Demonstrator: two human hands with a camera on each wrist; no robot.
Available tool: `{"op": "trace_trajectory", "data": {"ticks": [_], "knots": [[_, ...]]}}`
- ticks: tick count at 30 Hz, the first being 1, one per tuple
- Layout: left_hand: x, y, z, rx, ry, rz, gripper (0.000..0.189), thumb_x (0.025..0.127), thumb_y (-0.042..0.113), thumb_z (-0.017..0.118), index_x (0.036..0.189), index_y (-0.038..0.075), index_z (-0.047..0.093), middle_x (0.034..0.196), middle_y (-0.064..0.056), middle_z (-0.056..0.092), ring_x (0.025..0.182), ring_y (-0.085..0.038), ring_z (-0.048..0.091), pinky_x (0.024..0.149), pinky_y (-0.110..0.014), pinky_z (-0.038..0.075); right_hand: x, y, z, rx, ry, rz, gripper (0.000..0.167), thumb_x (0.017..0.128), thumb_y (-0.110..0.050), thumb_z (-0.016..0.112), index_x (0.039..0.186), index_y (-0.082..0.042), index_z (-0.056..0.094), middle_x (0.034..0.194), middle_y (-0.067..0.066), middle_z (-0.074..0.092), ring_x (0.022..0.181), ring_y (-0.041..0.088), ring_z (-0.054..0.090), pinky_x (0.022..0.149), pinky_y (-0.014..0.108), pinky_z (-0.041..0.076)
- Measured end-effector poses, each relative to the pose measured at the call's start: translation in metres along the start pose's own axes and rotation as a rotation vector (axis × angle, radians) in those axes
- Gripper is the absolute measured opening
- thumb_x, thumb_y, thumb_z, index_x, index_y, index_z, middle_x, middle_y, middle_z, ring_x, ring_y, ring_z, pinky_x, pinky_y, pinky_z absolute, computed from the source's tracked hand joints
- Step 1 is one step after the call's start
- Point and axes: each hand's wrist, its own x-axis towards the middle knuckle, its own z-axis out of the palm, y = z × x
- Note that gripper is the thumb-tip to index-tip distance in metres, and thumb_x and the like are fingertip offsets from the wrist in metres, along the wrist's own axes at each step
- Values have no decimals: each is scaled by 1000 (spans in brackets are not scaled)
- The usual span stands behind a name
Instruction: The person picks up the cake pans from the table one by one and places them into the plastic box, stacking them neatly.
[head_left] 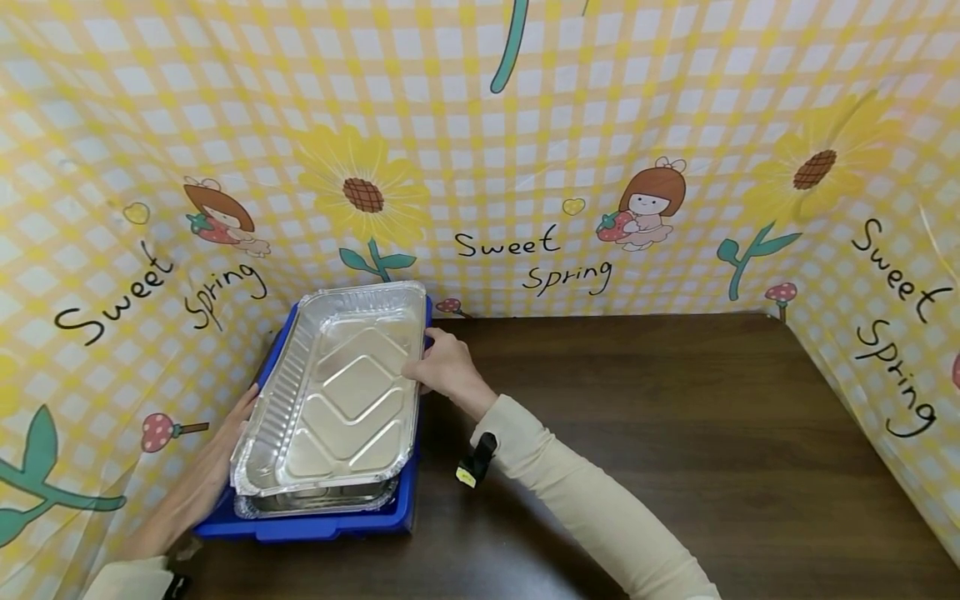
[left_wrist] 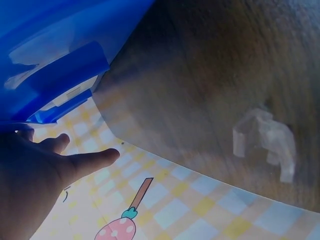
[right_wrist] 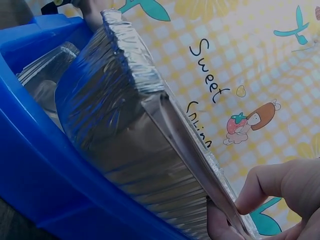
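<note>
An aluminium foil pan (head_left: 363, 387) with a diamond pattern on its base lies tilted over a blue plastic bin (head_left: 300, 528). Under it, a second foil pan (head_left: 330, 500) shows at the near end, down in the bin. My right hand (head_left: 446, 367) pinches the upper pan's right rim between thumb and fingers, clearly seen in the right wrist view. Along the bin's left side is my left hand (head_left: 202, 471), its fingertips near the upper pan's left edge. In the left wrist view its fingers (left_wrist: 90, 160) are extended beside the bin's handle, partly hidden there.
The bin stands at the left on a dark wood table (head_left: 637, 433). A yellow-checked cloth (head_left: 510, 167) with printed flowers hangs close behind and at both sides. In the left wrist view a translucent strip (left_wrist: 272, 137) appears against the tabletop.
</note>
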Motion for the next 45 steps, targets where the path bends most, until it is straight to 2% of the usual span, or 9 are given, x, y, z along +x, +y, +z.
{"op": "trace_trajectory", "data": {"ticks": [4,10,17,20,25,28,37,41,45], "knots": [[0,3,-1,43,-3,-26,55,117,18,21,170,7,13,176,-18,6,153,1,7,108,-2,10,-1,-2,0,-8,-3,0,78,85,2,73,157,3,45,83,8,66,60,17,69,56,28,61],[-1,4,0,40,6,-17,55,117,20,18,170,8,21,177,-15,3,157,-11,1,118,-20,-2,2,-4,2,-18,-7,-9,77,85,2,73,157,4,45,77,10,69,60,20,71,58,31,62],[-2,4,0,40,-3,-58,56,117,27,19,171,13,17,178,-8,3,156,-9,2,117,-20,2,4,-3,12,-61,16,-8,77,84,-1,76,155,2,49,75,8,68,57,16,68,63,35,63],[-3,4,-1,22,-15,-74,56,117,28,18,172,15,15,178,-6,1,157,-13,0,122,-32,-1,5,-2,16,-71,21,-11,77,83,-2,77,155,0,50,77,9,71,56,16,67,59,31,61],[-1,4,-1,6,-21,-79,56,117,27,17,171,14,17,177,-13,-1,159,-27,-4,120,-58,-6,5,-1,22,-51,19,-6,72,84,-2,80,152,0,54,93,15,74,58,18,69,56,29,60],[0,5,-1,12,-22,-73,56,117,26,18,171,13,17,177,-17,0,159,-30,-4,119,-63,-7,5,0,26,-49,29,4,72,85,-3,80,151,1,54,100,17,73,59,19,70,56,29,60],[2,6,-2,1,-36,-78,57,117,29,18,171,15,19,177,-18,-1,156,-48,-1,110,-84,0,4,3,35,-135,59,-38,66,83,-8,82,145,0,60,103,14,74,70,18,68,63,26,57],[2,6,-2,5,-37,-82,56,117,28,19,171,15,18,176,-18,-2,157,-44,-2,110,-84,3,3,4,38,-167,74,-58,66,82,-9,83,143,0,62,110,16,74,75,20,69,66,25,57],[1,7,-1,25,-32,-74,56,117,25,20,171,13,17,176,-19,-1,159,-29,-3,120,-65,-3,3,5,39,-191,81,-70,61,81,-9,83,138,1,64,107,15,74,75,22,71,65,25,57]]}}
